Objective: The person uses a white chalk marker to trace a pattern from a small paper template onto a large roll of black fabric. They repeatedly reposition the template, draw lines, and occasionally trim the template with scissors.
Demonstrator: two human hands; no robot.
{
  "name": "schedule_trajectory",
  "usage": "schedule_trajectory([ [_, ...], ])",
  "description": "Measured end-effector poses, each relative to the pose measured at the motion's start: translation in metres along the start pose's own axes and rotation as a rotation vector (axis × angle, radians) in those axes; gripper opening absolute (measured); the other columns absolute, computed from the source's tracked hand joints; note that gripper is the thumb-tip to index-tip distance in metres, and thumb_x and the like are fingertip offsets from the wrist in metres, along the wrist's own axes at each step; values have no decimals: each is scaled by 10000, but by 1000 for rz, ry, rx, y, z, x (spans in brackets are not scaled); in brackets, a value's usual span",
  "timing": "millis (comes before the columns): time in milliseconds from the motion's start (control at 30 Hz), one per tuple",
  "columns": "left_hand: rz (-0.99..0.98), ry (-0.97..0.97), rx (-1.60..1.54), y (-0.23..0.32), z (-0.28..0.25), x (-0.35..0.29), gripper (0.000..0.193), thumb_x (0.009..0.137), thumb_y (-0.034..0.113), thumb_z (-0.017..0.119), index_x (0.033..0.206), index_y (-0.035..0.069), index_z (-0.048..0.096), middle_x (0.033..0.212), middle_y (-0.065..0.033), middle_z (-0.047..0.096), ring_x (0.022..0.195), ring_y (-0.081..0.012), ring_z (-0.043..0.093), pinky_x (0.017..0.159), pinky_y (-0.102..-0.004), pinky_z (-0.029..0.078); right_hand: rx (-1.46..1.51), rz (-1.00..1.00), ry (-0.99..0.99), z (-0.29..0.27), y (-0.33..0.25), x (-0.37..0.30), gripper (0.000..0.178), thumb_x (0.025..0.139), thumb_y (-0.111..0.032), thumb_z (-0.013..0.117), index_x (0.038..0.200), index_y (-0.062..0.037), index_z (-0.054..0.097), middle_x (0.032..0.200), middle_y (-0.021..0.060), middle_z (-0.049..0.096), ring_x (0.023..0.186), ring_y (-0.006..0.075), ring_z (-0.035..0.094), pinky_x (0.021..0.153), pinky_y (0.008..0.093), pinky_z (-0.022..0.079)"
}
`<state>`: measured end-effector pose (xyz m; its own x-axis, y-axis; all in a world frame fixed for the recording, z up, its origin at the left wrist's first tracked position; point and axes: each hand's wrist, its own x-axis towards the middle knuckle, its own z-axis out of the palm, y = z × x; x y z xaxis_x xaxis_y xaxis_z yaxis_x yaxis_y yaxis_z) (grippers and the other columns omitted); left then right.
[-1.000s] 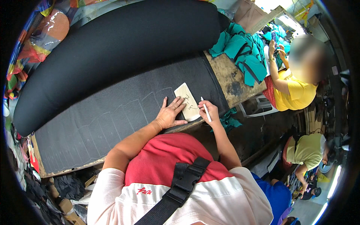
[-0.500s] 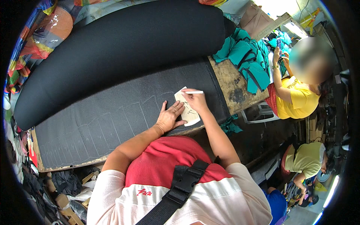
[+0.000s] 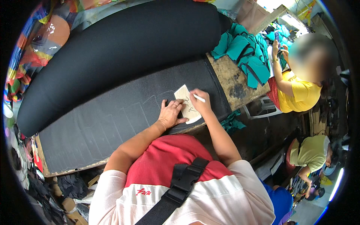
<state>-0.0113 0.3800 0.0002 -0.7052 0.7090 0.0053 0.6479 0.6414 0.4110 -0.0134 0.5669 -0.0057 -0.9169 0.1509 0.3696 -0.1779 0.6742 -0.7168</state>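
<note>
A pale, flat template (image 3: 182, 92) with dark handwriting lies on black fabric (image 3: 90, 129) spread over the table. My left hand (image 3: 171, 114) rests on its left edge, fingers stretched out and thumb apart, pressing it flat. At the template's right edge, my right hand (image 3: 202, 105) is closed round a slim white marking pen (image 3: 199, 98). The pen's tip is hidden by my fingers. Faint pale outlines, side by side, run across the fabric to the left of the template.
A thick black fabric roll (image 3: 127, 52) lies along the table's far side. Teal cut pieces (image 3: 240, 47) are heaped at the right end, by a person in yellow (image 3: 296, 90) holding a phone. A white plastic stool (image 3: 262, 108) stands below. Dark scraps (image 3: 69, 183) lie at lower left.
My right hand has shifted slightly down along the template's right edge, and the pen now slants down to the right. My left hand stays on the template. The view has tilted a little.
</note>
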Motion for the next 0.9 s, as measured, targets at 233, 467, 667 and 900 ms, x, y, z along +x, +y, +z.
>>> schedule_trajectory([
  [233,2,-77,34,2,-9,12,669,658,584,674,1156,145,586,1277,-22,501,1156,-219,466,999,-548,253,24,253,-11,-63,-32,-97,85,754,-88,650,744,-10,616,680,154,619,626,307,627,583,367,482],
  [467,-32,-65,123,4,-8,37,576,608,476,764,1050,127,645,1184,-67,551,1088,-266,490,967,-485,299,-101,-168,-416,-15,-48,-92,118,731,-147,646,727,-31,623,695,115,638,692,265,626,674,369,503],
  [667,-380,-277,-123,-4,-30,75,782,544,424,822,1183,68,545,1214,-123,522,1161,-320,460,925,-478,392,645,464,-251,-48,-41,-72,185,950,-154,484,1049,-25,570,759,86,655,649,149,645,569,237,510],
  [900,-570,40,111,15,-24,66,667,575,395,822,1071,18,585,1090,-123,592,1062,-283,560,869,-415,466,634,807,26,-95,-36,-32,438,952,-403,468,1013,21,558,753,104,631,550,136,608,471,226,446],
])
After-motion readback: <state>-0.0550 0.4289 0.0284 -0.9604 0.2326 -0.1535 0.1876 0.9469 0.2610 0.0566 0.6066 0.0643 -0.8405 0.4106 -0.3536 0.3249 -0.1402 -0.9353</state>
